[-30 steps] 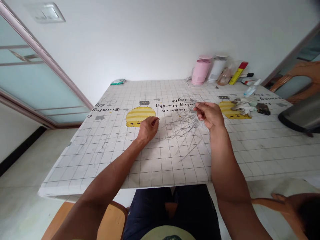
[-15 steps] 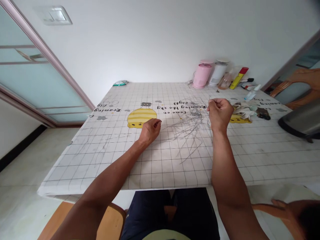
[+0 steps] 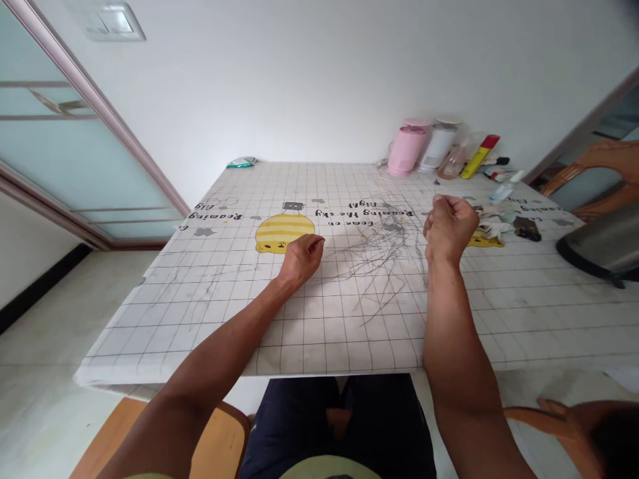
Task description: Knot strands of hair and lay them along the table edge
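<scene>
Many thin, dark, hair-like strands [image 3: 394, 247] lay tangled on the white, black-gridded tablecloth [image 3: 200, 336]. Left of the tangle, the bare left hand [image 3: 302, 258] had its fingertips pinched together; right of it, the right hand [image 3: 450, 229] was curled closed, either's grip on anything impossible to tell. Upside-down black lettering [image 3: 364, 213] at its far end read "Come on" and "Roaming the sky".

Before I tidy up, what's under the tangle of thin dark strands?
Under the thin strands, the checked tablecloth and a grey cloud print show; spots directly beneath are covered.
</scene>
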Demonstrator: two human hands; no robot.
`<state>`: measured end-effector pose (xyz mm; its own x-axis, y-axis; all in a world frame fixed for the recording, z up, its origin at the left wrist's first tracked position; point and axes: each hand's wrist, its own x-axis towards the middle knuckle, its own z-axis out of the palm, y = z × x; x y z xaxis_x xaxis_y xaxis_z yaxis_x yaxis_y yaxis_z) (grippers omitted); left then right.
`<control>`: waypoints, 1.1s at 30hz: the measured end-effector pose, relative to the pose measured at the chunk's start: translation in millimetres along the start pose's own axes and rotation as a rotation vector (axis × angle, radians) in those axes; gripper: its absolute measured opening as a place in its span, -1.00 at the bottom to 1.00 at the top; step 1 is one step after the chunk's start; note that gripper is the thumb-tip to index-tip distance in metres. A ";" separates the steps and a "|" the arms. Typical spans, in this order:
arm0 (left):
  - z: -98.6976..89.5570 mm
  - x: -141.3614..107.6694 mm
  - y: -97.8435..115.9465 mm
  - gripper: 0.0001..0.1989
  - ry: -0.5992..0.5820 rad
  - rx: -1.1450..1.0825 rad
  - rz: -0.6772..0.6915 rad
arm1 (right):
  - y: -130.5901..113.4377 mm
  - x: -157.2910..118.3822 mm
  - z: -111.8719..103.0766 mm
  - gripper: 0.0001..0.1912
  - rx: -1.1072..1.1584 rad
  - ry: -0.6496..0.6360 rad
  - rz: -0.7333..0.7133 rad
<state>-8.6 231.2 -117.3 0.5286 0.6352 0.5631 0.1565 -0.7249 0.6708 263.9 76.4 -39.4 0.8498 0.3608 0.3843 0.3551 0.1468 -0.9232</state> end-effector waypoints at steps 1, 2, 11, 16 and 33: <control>-0.4 -0.3 3.5 -0.77 -0.010 -0.046 -0.044 | -0.9 -3.6 4.5 -0.66 0.068 0.049 0.003; -0.7 -0.6 7.8 -0.75 -0.034 -0.117 -0.102 | -1.8 -8.3 10.4 -0.64 0.135 0.080 0.008; -2.6 -5.1 50.0 -0.45 -0.312 -0.828 -0.293 | -1.2 -86.0 84.1 -0.57 0.301 -0.213 0.125; -4.6 -5.7 53.2 -0.58 -0.299 -0.820 -0.215 | -1.0 -107.9 96.0 -0.66 0.216 -0.233 0.127; -7.6 6.1 36.1 -0.74 0.078 -0.854 -0.460 | 5.4 -117.6 96.5 -0.55 0.139 -0.510 0.180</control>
<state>-6.1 210.9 -85.9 0.5053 0.8465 0.1678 -0.3406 0.0169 0.9401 128.3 123.7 -89.9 0.5843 0.7860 0.2021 0.1380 0.1492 -0.9791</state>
